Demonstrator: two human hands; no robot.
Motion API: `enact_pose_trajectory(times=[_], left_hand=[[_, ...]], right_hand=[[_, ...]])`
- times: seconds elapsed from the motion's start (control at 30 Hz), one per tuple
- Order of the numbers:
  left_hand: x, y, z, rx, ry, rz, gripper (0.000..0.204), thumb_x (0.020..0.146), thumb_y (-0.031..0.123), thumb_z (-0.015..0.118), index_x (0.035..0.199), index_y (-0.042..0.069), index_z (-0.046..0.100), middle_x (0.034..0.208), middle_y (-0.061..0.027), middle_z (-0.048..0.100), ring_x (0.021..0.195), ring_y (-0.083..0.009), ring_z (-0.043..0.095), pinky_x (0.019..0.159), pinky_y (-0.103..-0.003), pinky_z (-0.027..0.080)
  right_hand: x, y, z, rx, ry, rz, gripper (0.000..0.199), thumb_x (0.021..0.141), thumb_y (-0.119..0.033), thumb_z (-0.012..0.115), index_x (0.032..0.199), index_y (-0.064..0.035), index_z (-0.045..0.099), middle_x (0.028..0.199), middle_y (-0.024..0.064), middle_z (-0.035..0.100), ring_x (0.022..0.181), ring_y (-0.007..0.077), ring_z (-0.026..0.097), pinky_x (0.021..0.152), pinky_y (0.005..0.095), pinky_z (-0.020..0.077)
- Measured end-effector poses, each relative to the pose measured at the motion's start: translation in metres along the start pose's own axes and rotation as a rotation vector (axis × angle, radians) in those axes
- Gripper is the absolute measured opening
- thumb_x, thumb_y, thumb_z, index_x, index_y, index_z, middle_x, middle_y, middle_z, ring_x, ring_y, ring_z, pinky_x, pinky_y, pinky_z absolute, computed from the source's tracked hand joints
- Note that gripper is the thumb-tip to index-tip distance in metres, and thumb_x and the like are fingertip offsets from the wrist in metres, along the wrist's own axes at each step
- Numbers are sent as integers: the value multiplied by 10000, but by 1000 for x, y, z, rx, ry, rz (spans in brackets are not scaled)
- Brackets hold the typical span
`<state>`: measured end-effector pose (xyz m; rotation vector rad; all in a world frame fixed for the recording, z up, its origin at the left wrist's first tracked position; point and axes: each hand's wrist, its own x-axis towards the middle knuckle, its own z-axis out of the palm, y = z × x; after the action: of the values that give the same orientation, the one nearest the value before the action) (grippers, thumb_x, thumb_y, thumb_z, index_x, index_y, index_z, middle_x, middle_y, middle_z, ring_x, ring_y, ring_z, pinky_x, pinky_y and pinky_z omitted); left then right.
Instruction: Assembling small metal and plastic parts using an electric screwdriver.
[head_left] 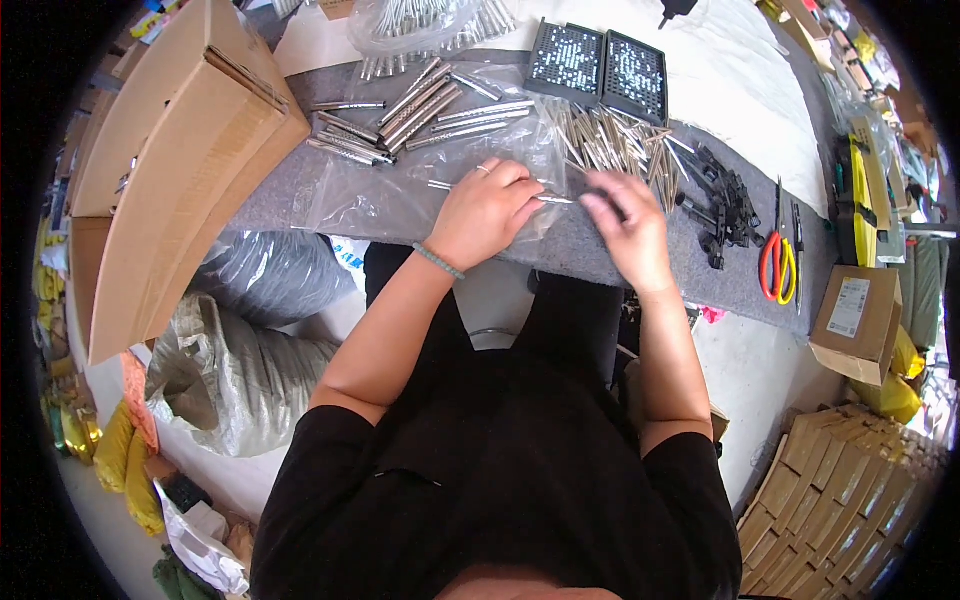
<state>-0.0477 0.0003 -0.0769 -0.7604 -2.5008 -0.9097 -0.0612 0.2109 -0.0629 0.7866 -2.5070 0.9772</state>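
My left hand point(480, 210), with a beaded bracelet at its wrist, is closed on slim silver pen-like rods point(553, 199). Their pointed ends stick out past the fingertips toward the right. Just across from these tips is my right hand point(632, 228), its fingers curled and smeared by motion; whether anything is in them I cannot make out. Beyond it lies a loose heap of thin metallic rods point(615, 143). Several thicker silver tubes point(420, 108) lie on a clear plastic bag point(365, 195), ahead of my left hand.
Two black trays point(635, 75) of small pale parts stand at the back. Black clip-like parts point(730, 205) and scissors point(779, 265) with red and yellow handles lie right. A large cardboard box point(185, 150) flanks the grey table mat at left. Bagged clear tubes point(420, 25) lie behind.
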Motion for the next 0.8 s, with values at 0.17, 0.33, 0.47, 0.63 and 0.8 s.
enact_pose_trajectory(times=[0.17,0.33,0.47,0.63,0.8], left_hand=[[-17,-1,9,33,17,-3,179,776,137,672,928,48,643,934,-102,575,888,-292,555,763,-379,472],[-27,9,4,15,-12,-28,174,777,163,659,922,68,644,936,-71,568,894,-266,549,773,-365,470],[-16,6,6,9,-3,-7,171,768,151,661,909,56,640,911,-68,563,875,-266,548,760,-363,470],[-6,-2,3,-2,11,-14,166,768,119,668,914,45,643,929,-83,575,872,-281,555,748,-366,469],[-10,-2,4,-11,-7,-17,184,758,111,672,926,43,643,928,-82,568,871,-280,550,757,-362,469]], right_hand=[[52,23,-25,375,517,266,509,812,-106,685,1259,7,469,1110,100,571,924,168,545,810,298,444],[145,-9,-63,379,657,-9,851,733,-206,772,1366,15,247,1300,196,416,1132,234,454,964,373,367],[201,-26,-82,677,600,7,524,771,-190,743,1142,44,456,957,119,615,853,149,577,767,288,474],[196,-11,-89,897,611,-53,239,832,-168,682,975,-11,573,849,47,618,702,136,610,658,310,547],[177,-9,-91,568,791,-180,292,871,-210,633,1011,25,530,826,112,620,696,173,643,580,333,558]])
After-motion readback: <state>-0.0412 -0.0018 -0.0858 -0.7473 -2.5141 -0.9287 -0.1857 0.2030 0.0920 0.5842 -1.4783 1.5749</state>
